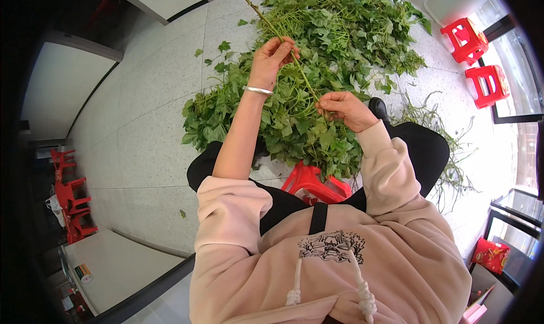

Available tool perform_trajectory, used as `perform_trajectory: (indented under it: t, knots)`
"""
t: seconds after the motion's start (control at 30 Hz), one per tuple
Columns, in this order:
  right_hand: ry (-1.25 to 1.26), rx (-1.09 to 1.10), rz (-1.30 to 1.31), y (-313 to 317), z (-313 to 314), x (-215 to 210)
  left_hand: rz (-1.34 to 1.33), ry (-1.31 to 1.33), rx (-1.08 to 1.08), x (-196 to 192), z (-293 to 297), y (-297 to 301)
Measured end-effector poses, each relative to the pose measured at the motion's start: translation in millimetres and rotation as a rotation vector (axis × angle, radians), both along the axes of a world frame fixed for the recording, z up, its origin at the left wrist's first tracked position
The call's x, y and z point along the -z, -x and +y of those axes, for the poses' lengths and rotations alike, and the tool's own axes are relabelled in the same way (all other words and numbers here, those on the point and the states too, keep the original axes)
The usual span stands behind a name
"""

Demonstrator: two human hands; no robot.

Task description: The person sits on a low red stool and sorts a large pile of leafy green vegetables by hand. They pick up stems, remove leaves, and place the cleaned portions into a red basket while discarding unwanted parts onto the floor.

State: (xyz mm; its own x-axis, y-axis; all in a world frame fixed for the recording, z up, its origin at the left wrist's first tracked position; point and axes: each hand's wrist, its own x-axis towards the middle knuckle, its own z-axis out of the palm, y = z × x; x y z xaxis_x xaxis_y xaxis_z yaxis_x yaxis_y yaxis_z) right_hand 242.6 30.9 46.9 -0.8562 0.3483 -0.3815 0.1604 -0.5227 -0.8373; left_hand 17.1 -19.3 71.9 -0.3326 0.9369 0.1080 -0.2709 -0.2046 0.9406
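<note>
A long green vine stem [304, 73] runs slantwise between my two hands, its upper end reaching past the top edge of the view. My left hand [275, 58], a silver bangle on its wrist, is closed round the stem's middle. Lower and to the right, my right hand [343, 109] pinches the same stem between thumb and fingertips. Beneath both hands lies a big heap of leafy green vines [334, 35] on the floor, spreading from near my knees to the far side. What the right fingertips hold besides the stem is too small to make out.
Bare stripped stems [447, 148] lie scattered right of my leg. A red plastic stool [317, 182] stands between my knees. Two red stools [464, 41] are at the far right, more red stools [71, 196] at left. A white counter [127, 267] fills the lower left.
</note>
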Motion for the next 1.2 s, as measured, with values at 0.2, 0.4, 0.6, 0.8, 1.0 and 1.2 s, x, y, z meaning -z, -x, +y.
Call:
perform_trajectory:
  t: [0.2,0.4,0.6,0.8,1.0,1.2]
  knots:
    - [-0.175,0.136,-0.047,3.5,-1.6,15.7,0.092,0.004,-0.021,-3.5,-5.6,-4.3]
    - [-0.757,0.399,-0.479,14.0,5.7,41.3,0.198,0.117,-0.159,9.4,-5.1,-33.4]
    - [-0.580,0.537,0.164,8.5,-15.5,39.2,-0.266,0.193,-0.334,27.9,-3.5,-5.0]
    - [-0.960,0.401,0.182,-12.3,-38.5,-8.9,-0.491,0.182,-0.423,42.7,-7.9,18.6]
    - [-1.103,0.169,-0.101,-38.9,-39.4,41.5,-0.380,0.164,-0.395,23.6,-9.2,6.7]
    - [-0.460,0.448,0.041,10.5,-29.9,0.5,-0.366,0.149,-0.339,22.3,-8.2,-9.0]
